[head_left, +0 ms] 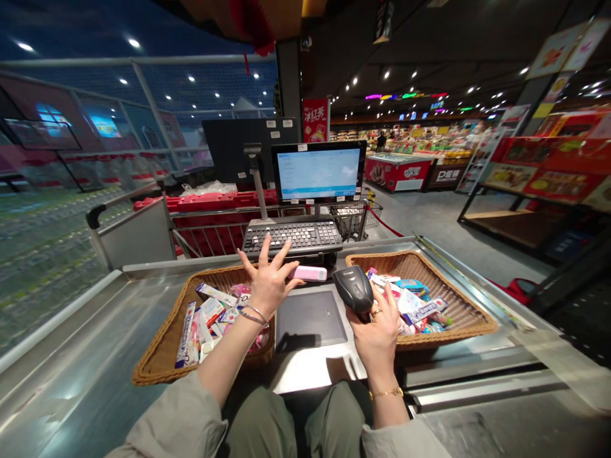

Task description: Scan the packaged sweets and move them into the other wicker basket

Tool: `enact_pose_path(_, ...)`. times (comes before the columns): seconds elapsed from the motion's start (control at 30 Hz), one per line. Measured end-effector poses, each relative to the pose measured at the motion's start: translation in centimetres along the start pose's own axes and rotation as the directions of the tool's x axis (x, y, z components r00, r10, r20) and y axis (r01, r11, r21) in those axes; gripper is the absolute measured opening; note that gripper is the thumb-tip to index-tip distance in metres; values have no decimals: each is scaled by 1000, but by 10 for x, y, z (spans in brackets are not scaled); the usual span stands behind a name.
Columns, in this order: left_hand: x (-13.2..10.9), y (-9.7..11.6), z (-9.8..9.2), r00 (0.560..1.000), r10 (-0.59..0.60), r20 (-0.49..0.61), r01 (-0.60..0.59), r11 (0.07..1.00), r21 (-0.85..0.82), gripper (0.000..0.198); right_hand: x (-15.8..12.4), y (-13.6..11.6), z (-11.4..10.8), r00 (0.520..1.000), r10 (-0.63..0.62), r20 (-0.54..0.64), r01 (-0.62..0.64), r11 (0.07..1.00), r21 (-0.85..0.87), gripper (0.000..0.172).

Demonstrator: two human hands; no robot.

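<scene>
My right hand point(377, 334) is shut around a black handheld barcode scanner point(353, 289) and sits above the right wicker basket point(458, 305), which holds several small boxes and packets of toothpaste. My left hand point(270, 283) is raised with its fingers spread, and its thumb is right beside a pink tube-shaped item point(309, 273). I cannot tell if they touch. Below that hand is the left wicker basket point(167, 343), filled with toothpaste boxes point(185, 335) and a pink-wrapped item.
A dark flat scanner plate point(310, 318) is set in the steel checkout counter point(81, 318) between the baskets. Behind it stand a black keyboard point(292, 236), a till monitor point(318, 172), and red stacked baskets point(214, 222). Store shelves and freezers lie beyond.
</scene>
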State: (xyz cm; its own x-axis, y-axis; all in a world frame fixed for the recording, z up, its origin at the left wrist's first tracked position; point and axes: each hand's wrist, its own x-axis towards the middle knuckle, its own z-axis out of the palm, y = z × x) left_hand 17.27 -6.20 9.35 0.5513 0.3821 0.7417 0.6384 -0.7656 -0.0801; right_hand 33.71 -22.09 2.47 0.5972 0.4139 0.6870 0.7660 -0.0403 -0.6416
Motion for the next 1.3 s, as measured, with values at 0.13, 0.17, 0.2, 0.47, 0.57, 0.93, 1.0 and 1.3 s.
enact_pose_path(0.13, 1, 5, 3, 1000, 3, -2, -3, 1000, -21, 28, 1, 5, -1, 999, 29, -28, -29, 1000, 12, 44)
enact_pose_path(0.17, 2, 6, 4, 1000, 4, -5, -4, 1000, -25, 28, 1, 6, -1, 999, 27, -29, -26, 1000, 13, 42)
enact_pose_path(0.2, 2, 7, 5, 1000, 4, -7, -4, 1000, -29, 27, 2, 8, -1, 999, 25, -31, -24, 1000, 14, 40)
enact_pose_path(0.47, 4, 15, 11, 1000, 9, -5, -10, 999, -36, 30, 4, 18, -2, 993, 67, -96, -64, 998, 27, 37)
enact_pose_path(0.57, 5, 18, 13, 1000, 8, -2, -8, 999, -43, 30, 4, 20, -3, 986, 99, -132, -95, 995, 41, 38)
enact_pose_path(0.93, 10, 34, 20, 1000, -8, -9, 7, 997, -81, 25, 5, 26, -5, 952, 184, -245, -183, 983, 28, 54)
enact_pose_path(1.0, 11, 38, 22, 1000, -13, 1, 13, 995, -95, 26, 6, 27, -7, 949, 188, -253, -190, 982, 18, 55)
enact_pose_path(1.3, 16, 54, 24, 1000, -10, 16, 12, 990, -138, 29, 6, 41, -12, 929, 235, -285, -248, 969, -10, 58)
